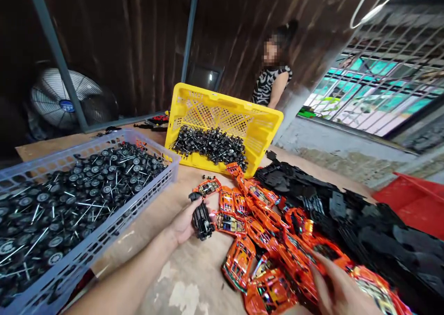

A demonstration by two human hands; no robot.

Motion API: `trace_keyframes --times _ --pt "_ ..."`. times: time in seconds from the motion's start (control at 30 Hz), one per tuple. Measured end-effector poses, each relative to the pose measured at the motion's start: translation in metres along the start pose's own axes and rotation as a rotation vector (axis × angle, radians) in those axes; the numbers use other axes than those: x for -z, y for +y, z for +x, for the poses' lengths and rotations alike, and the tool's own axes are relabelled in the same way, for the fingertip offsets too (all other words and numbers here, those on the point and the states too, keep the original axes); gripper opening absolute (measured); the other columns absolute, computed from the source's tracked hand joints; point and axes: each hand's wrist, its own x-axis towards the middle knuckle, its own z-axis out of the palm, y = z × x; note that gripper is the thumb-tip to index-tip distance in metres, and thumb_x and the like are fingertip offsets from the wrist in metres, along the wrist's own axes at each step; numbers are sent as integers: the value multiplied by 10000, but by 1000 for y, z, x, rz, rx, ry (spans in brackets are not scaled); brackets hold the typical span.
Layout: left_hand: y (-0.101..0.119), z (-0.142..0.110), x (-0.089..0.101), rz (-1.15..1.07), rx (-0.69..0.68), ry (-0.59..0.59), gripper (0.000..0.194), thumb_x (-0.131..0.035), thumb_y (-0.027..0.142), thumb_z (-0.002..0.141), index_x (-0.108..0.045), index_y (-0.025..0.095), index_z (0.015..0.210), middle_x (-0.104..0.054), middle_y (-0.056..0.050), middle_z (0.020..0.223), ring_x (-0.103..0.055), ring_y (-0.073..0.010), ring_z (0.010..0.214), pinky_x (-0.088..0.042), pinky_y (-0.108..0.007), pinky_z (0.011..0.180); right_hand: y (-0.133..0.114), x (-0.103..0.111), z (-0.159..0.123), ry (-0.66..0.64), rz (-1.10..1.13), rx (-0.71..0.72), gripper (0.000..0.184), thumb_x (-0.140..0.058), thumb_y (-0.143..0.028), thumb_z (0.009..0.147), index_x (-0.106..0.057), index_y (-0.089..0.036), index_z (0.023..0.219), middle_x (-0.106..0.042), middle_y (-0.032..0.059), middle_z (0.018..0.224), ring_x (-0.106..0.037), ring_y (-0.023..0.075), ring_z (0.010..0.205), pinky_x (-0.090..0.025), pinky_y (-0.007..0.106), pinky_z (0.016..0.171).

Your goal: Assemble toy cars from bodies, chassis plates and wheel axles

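My left hand [185,223] is closed around a black toy-car chassis [201,219] with wheels, held just above the wooden table [194,278]. My right hand [342,289] reaches in from the lower right, fingers spread over a heap of orange toy-car bodies [263,231]; it holds nothing that I can see. One orange body [208,186] lies just beyond the chassis.
A grey crate [104,231] of wheel-and-axle sets stands at the left. A tilted yellow crate [225,120] holds more black wheels. Black chassis plates [347,213] are piled at the right, beside a red tray [412,199]. A person [272,81] stands behind; a fan [58,97] sits far left.
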Motion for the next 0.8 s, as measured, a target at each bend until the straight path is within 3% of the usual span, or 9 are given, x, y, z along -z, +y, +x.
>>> trace_keyframes --times 0.17,0.27,0.33,0.43,0.57,0.63,0.7,0.8 --pt "0 11 0 -124 46 -37 522 -458 649 909 -589 161 1040 -663 -43 729 -677 -219 557 -556 -352 543 -87 -67 147 -211 -133 320 269 -423 -262 986 -665 -192 1080 -615 113 967 -564 249 909 -465 359 764" --pt "0 15 3 -152 44 -9 601 -411 720 884 -597 162 1012 -676 -59 714 -658 -214 519 -534 -334 511 -122 -109 228 -316 -229 257 226 -473 -235 958 -672 -188 1055 -606 133 1079 -522 274 1026 -427 347 765" --pt "1 17 6 -173 15 31 635 -369 740 885 -603 158 985 -686 -74 708 -663 -216 529 -527 -322 524 -133 -132 260 -333 -229 215 208 -499 -234 940 -677 -168 1025 -615 149 1055 -515 287 1031 -414 340 745" --pt "4 16 6 -226 -15 82 693 -318 761 884 -614 135 916 -693 -97 696 -679 -221 573 -532 -320 583 -140 -157 268 -359 -171 268 218 -487 -249 953 -676 -176 1033 -628 137 1068 -516 276 1051 -408 349 776" --pt "6 15 3 -270 13 100 756 -281 780 877 -629 110 859 -696 -129 686 -694 -243 626 -540 -340 644 -149 -170 241 -433 -49 385 184 -537 -267 939 -692 -200 1012 -654 103 1041 -555 248 1021 -423 341 803" --pt "4 15 3 -270 17 91 779 -253 787 875 -637 110 855 -692 -134 671 -699 -260 649 -539 -354 655 -161 -163 231 -418 17 395 221 -506 -260 960 -679 -188 1076 -651 111 1067 -572 239 1014 -446 341 827" --pt "1 18 5 -261 5 97 788 -248 798 866 -641 116 854 -688 -136 665 -701 -274 665 -538 -368 660 -185 -146 231 -299 186 393 282 -442 -278 996 -645 -155 1149 -637 128 1096 -577 231 1035 -466 343 878" --pt "-2 20 7 -263 -16 67 789 -317 823 833 -659 117 914 -708 -151 744 -704 -286 717 -540 -383 688 -246 -111 240 -145 565 515 292 -442 -328 1005 -647 -159 1125 -631 109 1049 -594 218 1021 -484 331 909"
